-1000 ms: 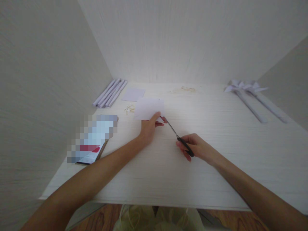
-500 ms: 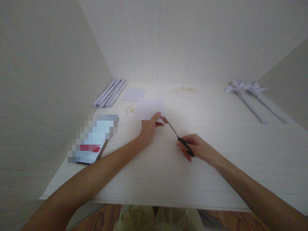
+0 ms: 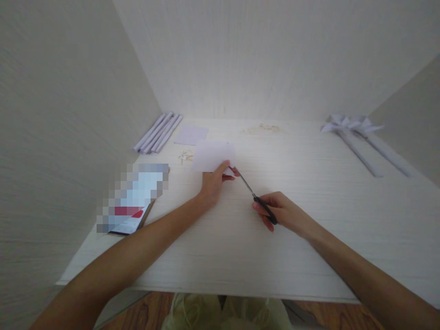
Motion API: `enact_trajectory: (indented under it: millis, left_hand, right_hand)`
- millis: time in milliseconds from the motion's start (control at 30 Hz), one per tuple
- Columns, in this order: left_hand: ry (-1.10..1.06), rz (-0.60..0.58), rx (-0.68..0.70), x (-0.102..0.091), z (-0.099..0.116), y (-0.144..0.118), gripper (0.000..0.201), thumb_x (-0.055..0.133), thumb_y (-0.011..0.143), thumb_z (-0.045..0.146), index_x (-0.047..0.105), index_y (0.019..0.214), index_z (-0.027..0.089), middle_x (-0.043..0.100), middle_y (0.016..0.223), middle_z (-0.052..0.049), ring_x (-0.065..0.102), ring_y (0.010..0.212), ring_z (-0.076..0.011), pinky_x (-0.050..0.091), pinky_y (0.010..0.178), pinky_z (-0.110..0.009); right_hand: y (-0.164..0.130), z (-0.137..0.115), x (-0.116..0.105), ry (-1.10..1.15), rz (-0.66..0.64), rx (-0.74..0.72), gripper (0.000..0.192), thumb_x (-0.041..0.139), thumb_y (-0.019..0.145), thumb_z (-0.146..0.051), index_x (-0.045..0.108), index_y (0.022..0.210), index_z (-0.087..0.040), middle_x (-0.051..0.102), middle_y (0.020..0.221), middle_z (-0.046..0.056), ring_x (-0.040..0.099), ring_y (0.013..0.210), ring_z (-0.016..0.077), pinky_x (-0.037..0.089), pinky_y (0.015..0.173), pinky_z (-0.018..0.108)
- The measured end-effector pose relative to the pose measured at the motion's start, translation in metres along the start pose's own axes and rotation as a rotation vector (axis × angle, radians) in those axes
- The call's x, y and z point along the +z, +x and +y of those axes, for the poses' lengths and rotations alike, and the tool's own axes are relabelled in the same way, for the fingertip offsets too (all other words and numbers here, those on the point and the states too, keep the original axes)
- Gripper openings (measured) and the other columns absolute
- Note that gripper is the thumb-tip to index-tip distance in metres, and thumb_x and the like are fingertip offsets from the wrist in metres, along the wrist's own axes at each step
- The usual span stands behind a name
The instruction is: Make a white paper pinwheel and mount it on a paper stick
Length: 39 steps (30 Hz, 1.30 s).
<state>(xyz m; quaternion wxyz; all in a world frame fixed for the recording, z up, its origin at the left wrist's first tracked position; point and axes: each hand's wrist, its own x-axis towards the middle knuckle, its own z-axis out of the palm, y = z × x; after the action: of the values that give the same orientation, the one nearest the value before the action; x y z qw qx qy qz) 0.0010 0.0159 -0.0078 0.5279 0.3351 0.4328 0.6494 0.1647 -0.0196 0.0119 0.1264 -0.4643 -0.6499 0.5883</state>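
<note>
Right now my left hand (image 3: 212,183) pinches a pale sheet of paper (image 3: 213,156) by its lower right corner, thumb on top and fingers underneath, so the rest of the sheet stands free just above the table (image 3: 309,220) near the middle of the frame. Holding it at that corner keeps the edge taut where the blades meet it, and keeps my fingers just clear of the steel. My right hand (image 3: 280,211) is closed around the black handles of the scissors (image 3: 256,198), whose blades run up and to the left until their tips reach the paper's corner beside my left thumb; I cannot tell how far the blades are parted.

Spare material sits out of the way: a bundle of rolled paper tubes (image 3: 158,133) in the upper left, with a flat square of paper (image 3: 191,135) just beside it and small paper scraps (image 3: 185,156) near that. Two finished paper pinwheels (image 3: 357,133) lie well apart at the upper right. A blurred booklet (image 3: 132,197) rests at the left edge of the table.
</note>
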Motion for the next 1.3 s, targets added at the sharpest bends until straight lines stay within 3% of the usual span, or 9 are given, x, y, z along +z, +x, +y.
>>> enact_trajectory:
  millis: [533, 833, 1300]
  left_hand:
    - [0.025, 0.02, 0.003, 0.0, -0.001, 0.0, 0.013, 0.055, 0.066, 0.027, 0.054, 0.069, 0.014, 0.057, 0.058, 0.001, 0.055, 0.05, -0.0092, 0.043, 0.042, -0.017]
    - [0.026, 0.083, 0.028, 0.004, -0.004, -0.002, 0.014, 0.055, 0.066, 0.028, 0.053, 0.071, 0.015, 0.056, 0.06, 0.001, 0.055, 0.051, -0.0095, 0.043, 0.043, -0.018]
    - [0.018, 0.153, 0.014, 0.007, -0.005, -0.002, 0.013, 0.055, 0.066, 0.027, 0.052, 0.072, 0.016, 0.057, 0.061, 0.002, 0.056, 0.052, -0.0101, 0.043, 0.045, -0.02]
  right_hand:
    - [0.002, 0.004, 0.001, 0.038, -0.008, 0.003, 0.04, 0.051, 0.07, -0.051, 0.039, 0.05, -0.018, 0.045, 0.037, -0.004, 0.039, 0.035, 0.0072, 0.025, 0.038, 0.021]
    - [-0.002, -0.011, 0.003, 0.092, -0.03, 0.042, 0.044, 0.051, 0.067, -0.056, 0.042, 0.05, -0.017, 0.045, 0.035, -0.004, 0.031, 0.032, 0.0049, 0.021, 0.037, 0.021]
    - [0.0, -0.005, 0.006, 0.074, 0.002, 0.03, 0.042, 0.05, 0.069, -0.053, 0.041, 0.05, -0.017, 0.045, 0.036, -0.003, 0.035, 0.034, 0.0061, 0.021, 0.038, 0.021]
